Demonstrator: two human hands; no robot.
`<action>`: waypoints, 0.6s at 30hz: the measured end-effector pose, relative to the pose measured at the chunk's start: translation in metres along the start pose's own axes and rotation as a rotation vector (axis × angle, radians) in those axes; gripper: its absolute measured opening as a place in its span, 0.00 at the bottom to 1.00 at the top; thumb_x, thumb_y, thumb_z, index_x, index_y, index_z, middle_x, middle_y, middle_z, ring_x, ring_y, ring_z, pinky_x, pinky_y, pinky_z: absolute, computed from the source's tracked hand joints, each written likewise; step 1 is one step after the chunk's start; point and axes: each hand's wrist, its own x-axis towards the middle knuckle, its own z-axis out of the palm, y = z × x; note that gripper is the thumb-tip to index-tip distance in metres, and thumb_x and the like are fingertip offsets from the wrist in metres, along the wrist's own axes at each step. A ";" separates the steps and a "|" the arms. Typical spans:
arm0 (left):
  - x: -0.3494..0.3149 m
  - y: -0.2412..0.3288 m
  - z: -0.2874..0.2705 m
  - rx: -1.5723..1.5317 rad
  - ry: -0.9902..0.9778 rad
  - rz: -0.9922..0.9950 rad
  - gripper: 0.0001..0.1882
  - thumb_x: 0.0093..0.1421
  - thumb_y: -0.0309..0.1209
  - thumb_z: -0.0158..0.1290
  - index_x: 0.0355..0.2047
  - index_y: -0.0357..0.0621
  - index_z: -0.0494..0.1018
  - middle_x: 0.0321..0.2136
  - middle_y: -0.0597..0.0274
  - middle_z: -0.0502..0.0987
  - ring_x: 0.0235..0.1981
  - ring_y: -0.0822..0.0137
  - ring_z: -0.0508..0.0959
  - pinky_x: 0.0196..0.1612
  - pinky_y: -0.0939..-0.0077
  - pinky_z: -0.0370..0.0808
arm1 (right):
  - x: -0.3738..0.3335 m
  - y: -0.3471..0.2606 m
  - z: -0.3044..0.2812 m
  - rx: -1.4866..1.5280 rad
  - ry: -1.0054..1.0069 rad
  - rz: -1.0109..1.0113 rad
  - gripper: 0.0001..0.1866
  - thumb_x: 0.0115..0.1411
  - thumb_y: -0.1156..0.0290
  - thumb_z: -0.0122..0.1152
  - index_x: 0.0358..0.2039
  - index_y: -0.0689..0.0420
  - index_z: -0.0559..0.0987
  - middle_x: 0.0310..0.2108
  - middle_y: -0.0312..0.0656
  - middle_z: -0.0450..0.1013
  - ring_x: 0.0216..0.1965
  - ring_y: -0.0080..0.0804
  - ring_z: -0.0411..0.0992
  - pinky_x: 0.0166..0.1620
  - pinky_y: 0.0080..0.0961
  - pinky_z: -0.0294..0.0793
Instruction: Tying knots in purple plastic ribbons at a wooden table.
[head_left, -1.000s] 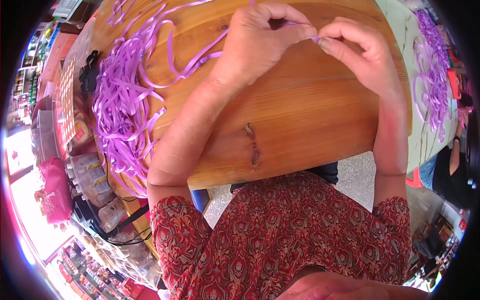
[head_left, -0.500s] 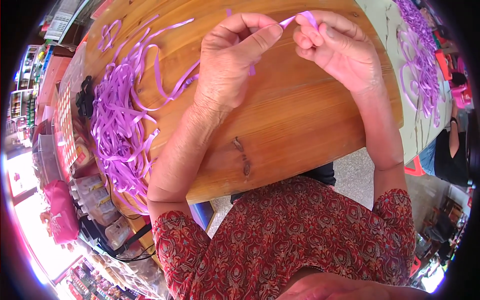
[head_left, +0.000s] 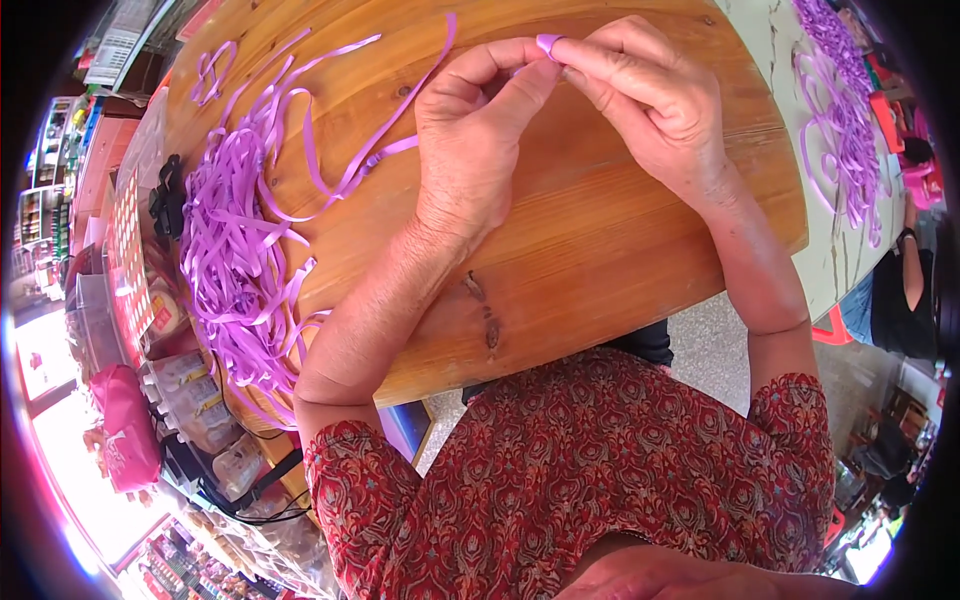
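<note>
Over the far part of the wooden table, my two hands meet fingertip to fingertip at a narrow purple ribbon (head_left: 548,43). The ribbon bends in a small loop around the tip of my right index finger. My left hand (head_left: 470,130) pinches it between thumb and index finger. Against that pinch, my right hand (head_left: 655,100) has its index finger and thumb closed at the loop. Most of the held ribbon is hidden behind the fingers. A big tangled heap of purple ribbons (head_left: 235,235) lies left of my left forearm, with loose strands reaching toward my left hand.
The round-edged wooden table (head_left: 600,235) spans the middle. On a pale marbled table (head_left: 800,170) at the right lies another purple ribbon heap (head_left: 850,165). A person in black (head_left: 900,310) sits beyond it. Plastic boxes (head_left: 190,395) and a pink pouch (head_left: 128,430) are at the left.
My right hand has come left and turned, closing the gap to my left hand. The ribbon stretched between them now loops around the right index fingertip.
</note>
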 end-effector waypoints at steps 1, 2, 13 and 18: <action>-0.001 -0.001 0.000 0.000 0.000 -0.003 0.06 0.57 0.19 0.56 0.36 0.37 0.76 0.31 0.68 0.77 0.32 0.80 0.74 0.37 0.88 0.71 | 0.003 -0.004 -0.003 0.000 0.000 0.003 0.11 0.55 0.81 0.60 0.40 0.62 0.79 0.30 0.38 0.73 0.32 0.24 0.72 0.38 0.18 0.71; -0.003 -0.001 0.001 0.002 -0.004 -0.015 0.06 0.57 0.19 0.56 0.36 0.37 0.76 0.31 0.68 0.77 0.32 0.80 0.73 0.37 0.88 0.71 | 0.010 -0.014 -0.008 -0.037 0.039 -0.010 0.10 0.51 0.81 0.62 0.37 0.59 0.80 0.29 0.38 0.73 0.30 0.30 0.72 0.35 0.23 0.70; -0.001 -0.006 0.001 0.083 0.028 0.079 0.03 0.58 0.22 0.56 0.33 0.37 0.77 0.31 0.67 0.78 0.33 0.80 0.73 0.38 0.87 0.70 | 0.010 -0.020 -0.010 0.108 -0.001 0.189 0.14 0.50 0.80 0.64 0.39 0.59 0.77 0.30 0.39 0.74 0.34 0.32 0.74 0.39 0.24 0.72; -0.004 0.000 0.005 0.016 -0.003 0.013 0.08 0.59 0.28 0.55 0.35 0.37 0.77 0.19 0.72 0.70 0.18 0.80 0.62 0.23 0.85 0.58 | 0.011 -0.014 -0.011 0.760 -0.080 0.553 0.10 0.57 0.78 0.60 0.41 0.63 0.76 0.33 0.40 0.75 0.42 0.22 0.73 0.46 0.19 0.70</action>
